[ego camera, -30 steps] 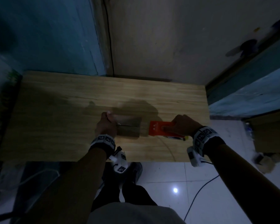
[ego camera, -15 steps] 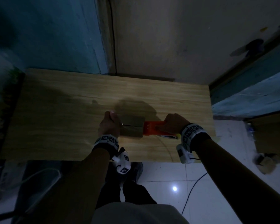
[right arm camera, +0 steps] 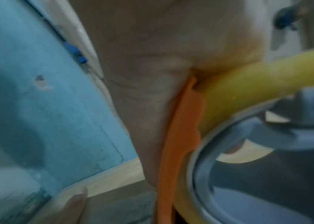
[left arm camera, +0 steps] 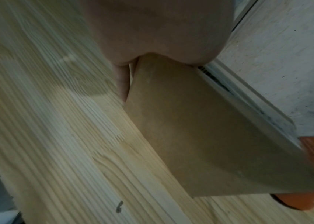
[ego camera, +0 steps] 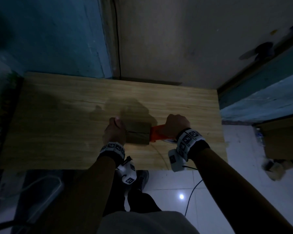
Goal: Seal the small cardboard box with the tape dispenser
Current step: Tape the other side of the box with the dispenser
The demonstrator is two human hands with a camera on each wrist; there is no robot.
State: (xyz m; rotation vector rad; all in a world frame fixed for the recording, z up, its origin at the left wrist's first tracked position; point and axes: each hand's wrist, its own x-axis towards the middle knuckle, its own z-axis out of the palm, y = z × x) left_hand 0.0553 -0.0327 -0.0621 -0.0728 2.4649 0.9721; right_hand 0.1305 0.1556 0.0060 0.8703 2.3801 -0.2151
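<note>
Head view shows the small cardboard box (ego camera: 138,133) near the tabletop's (ego camera: 57,115) front edge, the left hand (ego camera: 115,132) clasping its left end. Right hand (ego camera: 175,126) has its grip clamped on the orange tape dispenser (ego camera: 156,135), whose front touches the box's right end.

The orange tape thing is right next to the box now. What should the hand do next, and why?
Probably draw the tape dispenser leftward across the box top, along its centre seam. The right hand grips it at the box's right edge, and the left hand braces the opposite end.
</note>
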